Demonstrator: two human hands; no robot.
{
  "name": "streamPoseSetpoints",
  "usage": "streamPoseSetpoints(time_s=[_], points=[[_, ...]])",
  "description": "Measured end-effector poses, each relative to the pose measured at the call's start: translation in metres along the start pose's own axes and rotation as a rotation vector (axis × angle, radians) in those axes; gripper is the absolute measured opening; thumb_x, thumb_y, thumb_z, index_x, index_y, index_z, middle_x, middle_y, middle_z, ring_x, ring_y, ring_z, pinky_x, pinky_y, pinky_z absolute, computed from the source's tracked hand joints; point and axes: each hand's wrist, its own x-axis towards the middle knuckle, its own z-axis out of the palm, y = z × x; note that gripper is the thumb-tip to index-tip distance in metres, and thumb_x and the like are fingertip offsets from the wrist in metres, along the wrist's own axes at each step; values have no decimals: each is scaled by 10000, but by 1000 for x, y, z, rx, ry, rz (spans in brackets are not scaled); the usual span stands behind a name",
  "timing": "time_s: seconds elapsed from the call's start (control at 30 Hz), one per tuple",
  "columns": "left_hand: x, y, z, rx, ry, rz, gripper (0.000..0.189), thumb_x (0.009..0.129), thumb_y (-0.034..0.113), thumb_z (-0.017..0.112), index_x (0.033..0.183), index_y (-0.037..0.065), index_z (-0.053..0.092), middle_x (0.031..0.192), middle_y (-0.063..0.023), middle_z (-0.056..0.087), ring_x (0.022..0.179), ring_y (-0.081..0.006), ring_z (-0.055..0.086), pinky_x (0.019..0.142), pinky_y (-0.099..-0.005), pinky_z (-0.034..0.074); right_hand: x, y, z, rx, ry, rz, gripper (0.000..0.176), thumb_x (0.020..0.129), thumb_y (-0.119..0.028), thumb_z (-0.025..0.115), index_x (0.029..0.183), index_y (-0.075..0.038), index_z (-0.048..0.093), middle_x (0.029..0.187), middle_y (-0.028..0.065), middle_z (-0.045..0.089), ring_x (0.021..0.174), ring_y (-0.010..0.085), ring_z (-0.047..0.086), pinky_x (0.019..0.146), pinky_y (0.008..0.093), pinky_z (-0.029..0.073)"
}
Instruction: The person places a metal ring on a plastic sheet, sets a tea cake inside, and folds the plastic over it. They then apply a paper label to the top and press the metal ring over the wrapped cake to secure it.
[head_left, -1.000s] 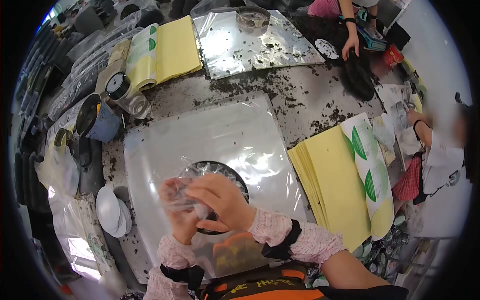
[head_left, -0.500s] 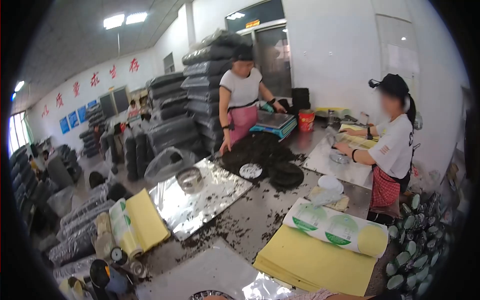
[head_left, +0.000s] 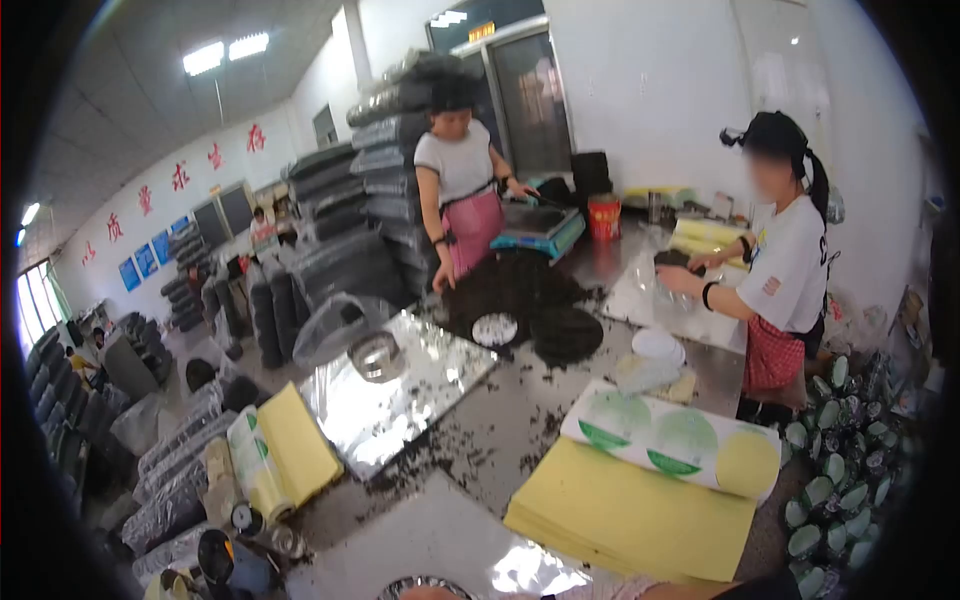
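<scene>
At the bottom edge, a round metal ring (head_left: 425, 582) rests on a shiny clear-topped sheet (head_left: 430, 530). A sliver of a hand (head_left: 432, 593), likely my right hand, shows at the ring, its fingers cut off by the frame. A pale pinkish patterned sleeve (head_left: 620, 590) lies along the bottom edge to its right. My left hand is out of view. Beside the sheet is a stack of yellow paper (head_left: 630, 515) with a rolled printed wrapper (head_left: 670, 440) across its top.
Dark loose leaf material (head_left: 520, 285) is heaped mid-table near a blue scale (head_left: 540, 232). One co-worker (head_left: 460, 170) stands behind it; another (head_left: 790, 250) works at the right. A second metal ring (head_left: 375, 357) sits on a shiny sheet. Wrapped rolls (head_left: 830, 470) are piled at right.
My view has shifted slightly. The right co-worker's hands now hold a dark clump over the white sheet. The other co-worker's hand stays at the heap's edge.
</scene>
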Motion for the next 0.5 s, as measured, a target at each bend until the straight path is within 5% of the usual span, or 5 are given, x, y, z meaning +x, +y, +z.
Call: streamPoseSetpoints(time_s=[0.5], points=[[8,2,-8,39,-99,-37,603,940,399,571,1375,-11,499,1464,-250,432,1398,-447,335,1164,-529,249,-12,6,17,38,38,-6,305,797,-365,709,759,-73,628,759,152,617,701,366,600,631,468,476]])
